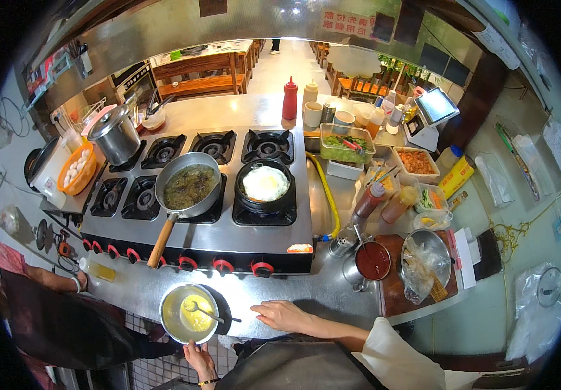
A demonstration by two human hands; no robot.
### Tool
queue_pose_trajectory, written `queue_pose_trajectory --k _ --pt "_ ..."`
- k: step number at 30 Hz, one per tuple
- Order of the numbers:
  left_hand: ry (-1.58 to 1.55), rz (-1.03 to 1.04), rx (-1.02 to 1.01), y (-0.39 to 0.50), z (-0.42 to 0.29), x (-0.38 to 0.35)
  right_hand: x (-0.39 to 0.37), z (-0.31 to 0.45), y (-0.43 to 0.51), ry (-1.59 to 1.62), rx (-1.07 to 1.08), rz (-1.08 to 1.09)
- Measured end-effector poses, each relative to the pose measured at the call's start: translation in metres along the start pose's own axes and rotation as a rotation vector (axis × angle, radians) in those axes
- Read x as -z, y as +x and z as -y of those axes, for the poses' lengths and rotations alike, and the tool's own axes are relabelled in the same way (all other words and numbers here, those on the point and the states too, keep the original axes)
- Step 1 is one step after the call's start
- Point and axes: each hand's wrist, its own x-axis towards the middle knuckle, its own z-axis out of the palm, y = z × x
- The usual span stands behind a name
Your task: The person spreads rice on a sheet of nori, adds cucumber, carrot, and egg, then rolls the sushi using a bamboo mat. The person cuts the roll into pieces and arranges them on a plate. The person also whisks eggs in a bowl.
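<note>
My left hand (200, 360) grips the near rim of a stainless steel bowl (169, 312) at the counter's front edge. Yellow beaten egg (197, 319) covers part of its bottom, and a metal spoon (208, 313) leans in it with the handle past the rim. To the right of the bowl, my right hand (280, 314) holds nothing, its fingers extended leftward over the steel counter (241, 287). Beyond, on the gas range (256, 241), a saucepan (197, 210) contains dark-flecked broth. A black stone pot (261, 204) beside it carries a fried egg (265, 183).
Another person's arm (61, 279) reaches the counter at left, near an oil bottle (100, 270). A wooden saucepan handle (162, 241) overhangs the range front. At right stand a mug of red sauce (373, 261), sauce bottles (369, 200) and a bowl with a plastic bag (429, 239).
</note>
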Motion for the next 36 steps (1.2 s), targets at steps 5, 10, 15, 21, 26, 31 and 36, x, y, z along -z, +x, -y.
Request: queue_pose_trajectory --k 5,10,15,21,26,31,36 --pt "0.042 0.021 0.088 0.010 0.004 -0.015 0.019 -0.003 -0.004 -0.063 0.007 -0.041" --pt "0.119 -0.144 0.245 -0.008 0.008 -0.006 0.024 0.007 -0.003 -0.056 0.080 -0.081" --pt "0.228 -0.222 0.253 -0.034 0.020 0.020 0.023 0.015 0.006 0.015 -0.037 0.042" --pt "0.536 -0.153 0.322 -0.069 0.030 0.057 0.017 0.043 0.041 -0.026 0.175 0.244" --pt "0.518 -0.287 0.126 -0.096 0.054 0.075 0.009 0.088 0.073 -0.087 0.286 0.513" --pt "0.679 -0.417 0.011 -0.125 0.068 0.093 -0.024 0.120 0.089 -0.104 0.466 0.660" --pt "0.625 -0.543 0.027 -0.175 0.064 0.129 -0.069 0.156 0.077 -0.168 0.579 0.819"
